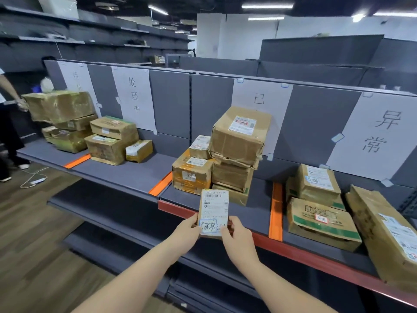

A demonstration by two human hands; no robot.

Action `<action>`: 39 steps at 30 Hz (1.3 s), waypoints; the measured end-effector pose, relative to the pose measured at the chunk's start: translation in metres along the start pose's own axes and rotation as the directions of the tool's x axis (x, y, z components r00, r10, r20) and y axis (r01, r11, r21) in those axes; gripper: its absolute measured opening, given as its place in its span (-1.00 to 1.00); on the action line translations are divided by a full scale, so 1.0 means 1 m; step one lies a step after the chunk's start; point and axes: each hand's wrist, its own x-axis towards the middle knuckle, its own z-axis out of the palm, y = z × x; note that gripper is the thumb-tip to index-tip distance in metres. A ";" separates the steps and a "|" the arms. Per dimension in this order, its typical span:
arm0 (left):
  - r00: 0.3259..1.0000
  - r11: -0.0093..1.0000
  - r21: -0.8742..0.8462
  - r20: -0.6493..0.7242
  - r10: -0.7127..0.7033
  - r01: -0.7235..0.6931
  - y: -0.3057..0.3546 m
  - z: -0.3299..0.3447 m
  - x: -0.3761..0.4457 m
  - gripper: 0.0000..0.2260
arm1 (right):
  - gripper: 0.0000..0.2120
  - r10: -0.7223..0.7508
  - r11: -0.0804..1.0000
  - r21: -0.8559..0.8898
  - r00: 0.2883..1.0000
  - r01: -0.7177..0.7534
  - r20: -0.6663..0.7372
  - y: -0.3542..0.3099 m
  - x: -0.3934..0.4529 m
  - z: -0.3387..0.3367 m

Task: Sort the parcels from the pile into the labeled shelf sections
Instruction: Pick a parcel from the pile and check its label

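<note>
Two hands hold one small parcel (214,212) upright over the shelf's (126,170) front edge: my left hand (187,229) pinches its lower left side, my right hand (238,239) its lower right corner, thumb on the label. Just behind it, between two orange dividers (276,213), a stack of boxes (234,152) stands against the back panel. More boxes (320,213) lie toward the shelf's right end.
</note>
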 end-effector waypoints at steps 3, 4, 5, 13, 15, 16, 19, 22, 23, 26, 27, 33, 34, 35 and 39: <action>1.000 1.000 -0.019 -0.007 0.014 -0.014 0.004 -0.013 0.016 -0.62 | -0.72 -0.019 0.999 -0.034 1.000 0.018 -0.005 -0.007 0.021 0.009; 1.000 1.000 -0.020 -0.012 0.019 -0.019 0.007 -0.017 0.022 -0.62 | -0.72 -0.022 0.999 -0.030 1.000 0.022 -0.002 -0.009 0.030 0.012; 1.000 1.000 -0.020 -0.015 0.019 -0.019 0.009 -0.022 0.029 -0.62 | -0.71 -0.027 0.999 -0.023 1.000 0.027 0.001 -0.012 0.040 0.014; 0.997 0.999 -0.052 -0.081 -0.003 -0.001 0.019 -0.061 0.075 -0.64 | -0.66 -0.040 0.999 0.001 0.998 0.040 0.047 -0.039 0.099 0.037; 0.995 0.998 -0.068 -0.099 -0.014 0.008 0.019 -0.070 0.084 -0.62 | -0.64 -0.061 0.998 -0.008 0.997 0.061 0.048 -0.046 0.110 0.041; 0.994 0.998 -0.065 -0.112 -0.017 0.010 0.019 -0.075 0.087 -0.62 | -0.63 -0.072 0.997 -0.014 0.996 0.073 0.045 -0.049 0.114 0.043; 0.992 0.998 -0.066 -0.129 -0.002 -0.006 0.022 -0.089 0.102 -0.63 | -0.62 -0.096 0.995 -0.026 0.995 0.097 0.024 -0.061 0.125 0.048; 0.992 0.995 -0.093 -0.126 0.017 -0.029 0.031 -0.104 0.119 -0.64 | -0.65 -0.116 0.993 -0.012 0.993 0.116 -0.025 -0.071 0.138 0.055; 0.992 0.995 -0.088 -0.122 0.027 -0.038 0.033 -0.109 0.126 -0.64 | -0.67 -0.118 0.993 -0.011 0.992 0.117 -0.047 -0.074 0.142 0.057; 0.994 0.993 -0.097 -0.091 0.054 -0.063 0.038 -0.121 0.147 -0.64 | -0.69 -0.114 0.993 -0.005 0.987 0.114 -0.114 -0.084 0.154 0.063; 0.995 0.992 -0.108 -0.085 0.057 -0.066 0.040 -0.125 0.154 -0.66 | -0.69 -0.105 0.994 -0.004 0.985 0.106 -0.138 -0.088 0.158 0.065; 0.991 0.988 -0.089 0.031 0.128 -0.125 0.051 -0.157 0.201 -0.68 | -0.70 -0.014 0.999 0.030 0.954 0.024 -0.300 -0.109 0.188 0.089; 0.988 0.987 -0.072 0.048 0.146 -0.142 0.055 -0.161 0.209 -0.67 | -0.68 0.008 0.999 0.045 0.948 0.006 -0.317 -0.111 0.194 0.094; 0.985 0.985 -0.065 0.065 0.161 -0.157 0.059 -0.166 0.216 -0.66 | -0.66 0.030 0.998 0.060 0.942 -0.010 -0.335 -0.114 0.200 0.098; 0.973 0.979 -0.006 0.113 0.203 -0.204 0.071 -0.176 0.242 -0.65 | -0.58 0.071 0.995 0.097 0.899 -0.032 -0.432 -0.126 0.220 0.107</action>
